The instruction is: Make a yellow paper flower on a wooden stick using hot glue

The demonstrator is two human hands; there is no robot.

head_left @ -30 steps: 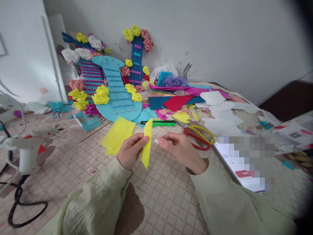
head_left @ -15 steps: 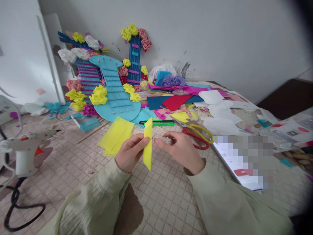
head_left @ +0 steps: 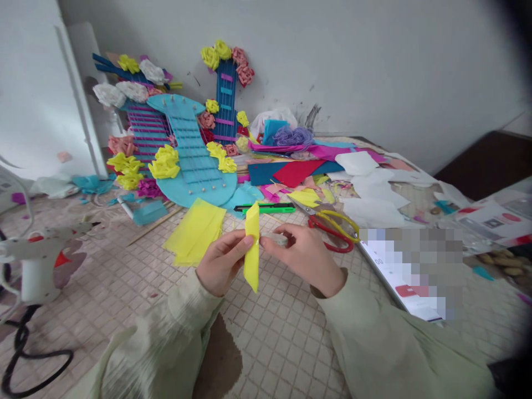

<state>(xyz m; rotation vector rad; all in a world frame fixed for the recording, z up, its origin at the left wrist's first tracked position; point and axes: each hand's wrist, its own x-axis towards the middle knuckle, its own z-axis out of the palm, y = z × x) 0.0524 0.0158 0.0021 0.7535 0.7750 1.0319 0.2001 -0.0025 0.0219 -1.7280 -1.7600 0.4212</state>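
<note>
Between my two hands, lifted clear of the tiled surface (head_left: pixel 270 332), the yellow paper strip (head_left: pixel 251 249) stands upright. It looks folded lengthwise, with its lower corner pointing down. My left hand (head_left: pixel 220 266) pinches it at mid-height between thumb and fingertips. My right hand (head_left: pixel 305 255) closes on the opposite edge with thumb and forefinger, its other fingers curled in. A small pale scrap (head_left: pixel 279 239) seems to sit inside that curl, too blurred for me to name.

As I judge it, a clean crease depends on lining up the two long edges before I press. The paper looks thin, so the left pinch should be firm enough to steady it but light enough not to crumple it. The right fingertips would do best running along the fold from the middle outward, not nipping at one spot.

Beyond my left hand the yellow sheets (head_left: pixel 195 230) lie flat, near enough for a sleeve to drag them. Just past my right hand lie the scissors (head_left: pixel 332 227), and the green cutter (head_left: pixel 266 209) lies beyond both hands. Well off to the left of my left hand stands the glue gun (head_left: pixel 35 257).
</note>
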